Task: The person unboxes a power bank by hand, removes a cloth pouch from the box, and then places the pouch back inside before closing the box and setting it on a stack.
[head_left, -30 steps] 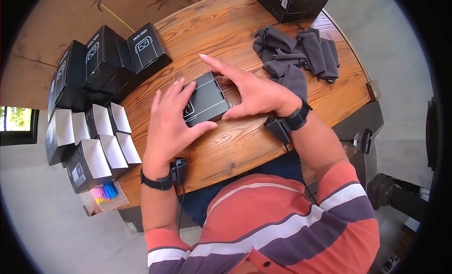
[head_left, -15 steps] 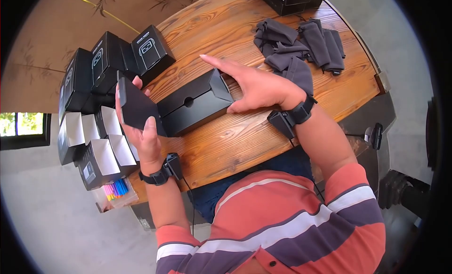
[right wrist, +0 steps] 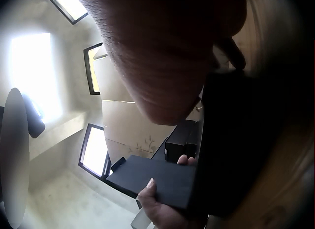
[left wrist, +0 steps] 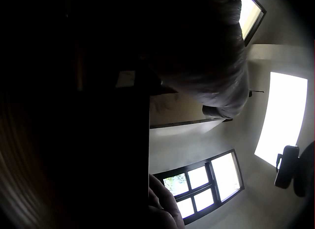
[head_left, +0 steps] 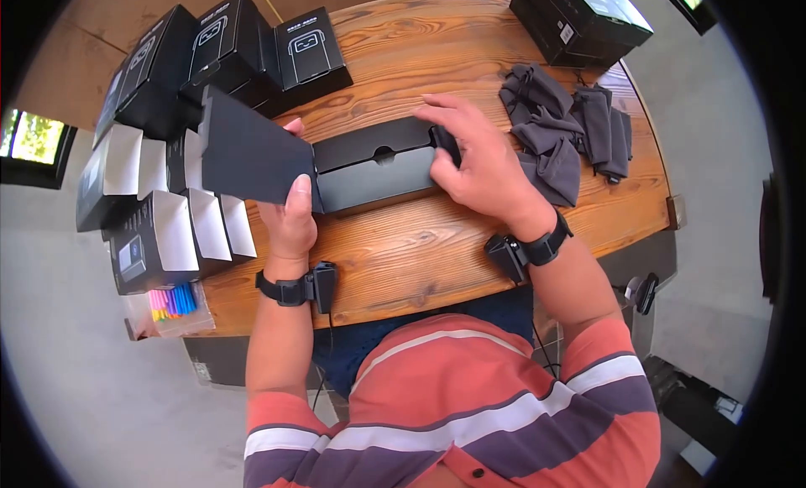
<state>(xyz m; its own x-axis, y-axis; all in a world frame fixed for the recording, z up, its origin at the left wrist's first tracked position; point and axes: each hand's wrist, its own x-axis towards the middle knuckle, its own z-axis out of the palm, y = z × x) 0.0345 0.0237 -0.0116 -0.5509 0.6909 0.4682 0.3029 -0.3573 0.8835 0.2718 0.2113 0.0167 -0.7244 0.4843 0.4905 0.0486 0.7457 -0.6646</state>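
Observation:
A black cardboard box (head_left: 378, 190) lies on the wooden table with its lid (head_left: 256, 148) swung up to the left. Inside shows a dark panel with a round finger notch (head_left: 384, 154). My left hand (head_left: 291, 224) holds the raised lid, thumb on its inner face and fingers behind. At the box's right end, my right hand (head_left: 485, 165) pinches a small dark end flap (head_left: 447, 142) between thumb and curled fingers. In the right wrist view, the lid (right wrist: 152, 177) is gripped by the left hand (right wrist: 165, 214). Mostly dark, the left wrist view shows some fingers (left wrist: 165, 207) beside a black edge.
Closed black boxes (head_left: 222, 47) stand at the back left. Nearer are several open boxes with white flaps (head_left: 172, 232), above a bag of coloured sticks (head_left: 174, 301). Grey cloth pouches (head_left: 550, 135) lie at right, with another black box stack (head_left: 579, 22) behind.
My left hand has gone from resting on the closed box to holding its lid raised on the left. My right hand's spread fingers have curled in at the right end flap.

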